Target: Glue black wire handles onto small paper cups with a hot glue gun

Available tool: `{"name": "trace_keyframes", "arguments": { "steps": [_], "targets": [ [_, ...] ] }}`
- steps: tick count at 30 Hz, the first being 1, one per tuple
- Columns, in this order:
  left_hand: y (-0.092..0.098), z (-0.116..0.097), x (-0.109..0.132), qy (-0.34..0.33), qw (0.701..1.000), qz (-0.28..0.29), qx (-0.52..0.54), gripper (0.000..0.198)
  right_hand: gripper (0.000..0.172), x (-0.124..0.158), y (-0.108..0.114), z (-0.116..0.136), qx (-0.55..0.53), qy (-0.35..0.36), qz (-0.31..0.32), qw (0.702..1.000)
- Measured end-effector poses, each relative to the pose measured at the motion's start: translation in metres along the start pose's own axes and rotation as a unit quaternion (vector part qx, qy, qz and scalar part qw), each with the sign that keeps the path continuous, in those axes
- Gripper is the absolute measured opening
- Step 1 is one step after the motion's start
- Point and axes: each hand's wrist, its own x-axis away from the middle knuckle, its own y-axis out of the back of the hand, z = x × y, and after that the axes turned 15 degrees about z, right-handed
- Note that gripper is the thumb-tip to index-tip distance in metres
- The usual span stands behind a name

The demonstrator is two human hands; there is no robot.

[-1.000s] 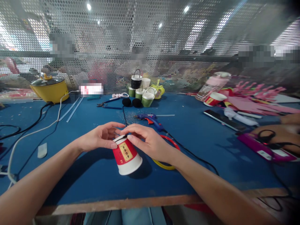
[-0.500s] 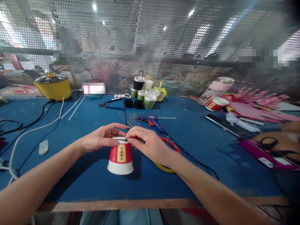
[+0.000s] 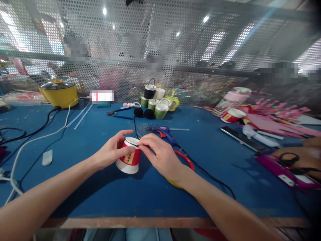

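A red and white paper cup (image 3: 130,158) is upside down in front of me, tilted a little, its narrow end up. My left hand (image 3: 114,150) is wrapped round its left side, thumb across the front near the top. A thin black cord (image 3: 130,143) runs along the rim of the narrow end. My right hand (image 3: 160,154) pinches that cord at the cup's right edge. Beyond my hands, the cord stretches back toward two black balls (image 3: 144,112) on the blue table (image 3: 100,197).
Behind my right hand lies a blue glue gun (image 3: 164,131) with its cable running right. Pliers (image 3: 120,113) and small green cups (image 3: 161,110) stand farther back. A yellow pot (image 3: 59,95) is back left, a phone (image 3: 242,139) right, beside a person's hand (image 3: 301,154).
The cup has tipped, its narrow end now leaning toward the back right and its wide end raised slightly. My left hand has shifted with it, thumb lower on the front. The view has moved a little.
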Motion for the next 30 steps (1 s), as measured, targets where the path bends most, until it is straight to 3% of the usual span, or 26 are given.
{"name": "trace_keyframes", "arguments": {
  "steps": [5, 30],
  "targets": [
    [-0.0044, 0.0016, -0.0011, -0.005, 0.999, -0.027, -0.020, 0.052, 0.008, -0.0001, -0.0010, 0.0018, 0.018, 0.009, -0.005, 1.000],
    [-0.0057, 0.0064, 0.0009, -0.015, 0.999, -0.038, -0.014, 0.052, 0.011, 0.0008, -0.0029, 0.0043, 0.000, -0.001, 0.006, 1.000]
  ]
}}
